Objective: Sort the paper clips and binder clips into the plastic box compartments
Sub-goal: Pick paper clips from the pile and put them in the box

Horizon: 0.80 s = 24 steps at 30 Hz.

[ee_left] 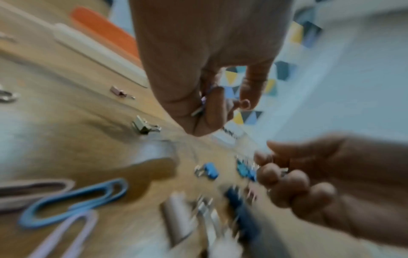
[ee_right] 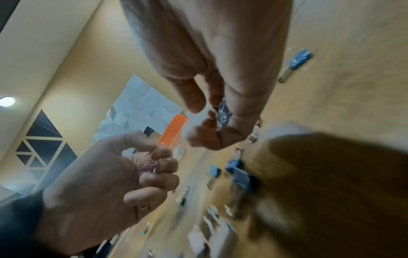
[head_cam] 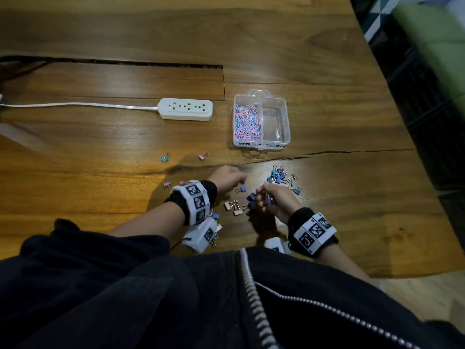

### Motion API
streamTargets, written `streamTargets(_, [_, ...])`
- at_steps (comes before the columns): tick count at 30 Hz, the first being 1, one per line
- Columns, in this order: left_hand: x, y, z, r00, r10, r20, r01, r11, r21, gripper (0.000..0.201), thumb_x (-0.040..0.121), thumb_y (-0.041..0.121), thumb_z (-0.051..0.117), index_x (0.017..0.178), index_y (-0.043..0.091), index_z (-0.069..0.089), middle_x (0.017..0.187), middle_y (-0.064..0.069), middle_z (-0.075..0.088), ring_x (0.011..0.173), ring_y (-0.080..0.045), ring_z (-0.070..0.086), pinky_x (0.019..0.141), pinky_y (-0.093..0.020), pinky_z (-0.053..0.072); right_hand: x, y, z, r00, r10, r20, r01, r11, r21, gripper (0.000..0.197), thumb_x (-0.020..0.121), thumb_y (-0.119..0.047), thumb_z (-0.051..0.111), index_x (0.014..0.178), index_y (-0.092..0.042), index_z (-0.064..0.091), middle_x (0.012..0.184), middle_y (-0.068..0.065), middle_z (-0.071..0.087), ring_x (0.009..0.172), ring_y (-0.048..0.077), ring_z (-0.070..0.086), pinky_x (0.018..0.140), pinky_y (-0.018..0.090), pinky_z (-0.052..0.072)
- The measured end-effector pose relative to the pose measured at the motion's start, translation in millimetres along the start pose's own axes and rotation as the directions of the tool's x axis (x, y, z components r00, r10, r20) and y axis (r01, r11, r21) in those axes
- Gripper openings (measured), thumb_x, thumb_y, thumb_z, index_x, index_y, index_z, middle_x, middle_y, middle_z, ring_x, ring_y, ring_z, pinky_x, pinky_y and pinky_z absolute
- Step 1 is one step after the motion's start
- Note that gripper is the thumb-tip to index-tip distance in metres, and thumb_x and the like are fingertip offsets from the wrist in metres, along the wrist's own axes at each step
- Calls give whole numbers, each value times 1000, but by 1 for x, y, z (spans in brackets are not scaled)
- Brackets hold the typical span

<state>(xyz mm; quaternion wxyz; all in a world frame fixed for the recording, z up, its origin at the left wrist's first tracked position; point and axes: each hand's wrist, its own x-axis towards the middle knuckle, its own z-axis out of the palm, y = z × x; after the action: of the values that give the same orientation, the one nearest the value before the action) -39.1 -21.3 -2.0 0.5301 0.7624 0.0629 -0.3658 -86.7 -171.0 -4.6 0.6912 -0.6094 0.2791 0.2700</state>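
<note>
Curling round small binder clips (head_cam: 269,199), both hands (head_cam: 273,200) (head_cam: 226,178) work near the clear plastic box (head_cam: 261,119); wrist views alone show paper clips (ee_left: 73,202) on the table.

Wooden table (head_cam: 314,46): plastic box (head_cam: 261,142), power strip (head_cam: 186,109), binder clips (head_cam: 281,176).

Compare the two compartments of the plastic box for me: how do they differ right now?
The left compartment of the plastic box is filled with pink and blue paper clips; the right compartment looks empty, its clear floor showing the table. The left one's front label reads roughly "PAPER"; the right one's label is too blurred to read. Both are clear plastic, open-topped, and side by side behind one front wall.
</note>
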Motion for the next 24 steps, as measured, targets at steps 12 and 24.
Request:
streamTargets(12, [33, 120, -41, 996, -93, 11, 83, 823, -562, 52, 93, 27, 46, 135, 2, 29, 119, -20, 51, 81, -26, 56, 72, -35, 49, 54, -135, 28, 974, -225, 0, 224, 969, 106, 32, 97, -37, 31, 119, -14, 37, 84, 1, 42, 67, 10, 43, 52, 16, 45])
streamTargets(24, [19, 61, -56, 992, 124, -34, -118, 983, 142, 30, 92, 7, 48, 121, 1, 54, 103, -6, 54, 74, -12, 52, 67, -19, 45, 22, -70, 28, 893, -448, 44, 421, 797, -433, 18, 90, -8, 51, 104, 4, 55, 80, 2, 56, 66, 6, 53, 56, 16, 44])
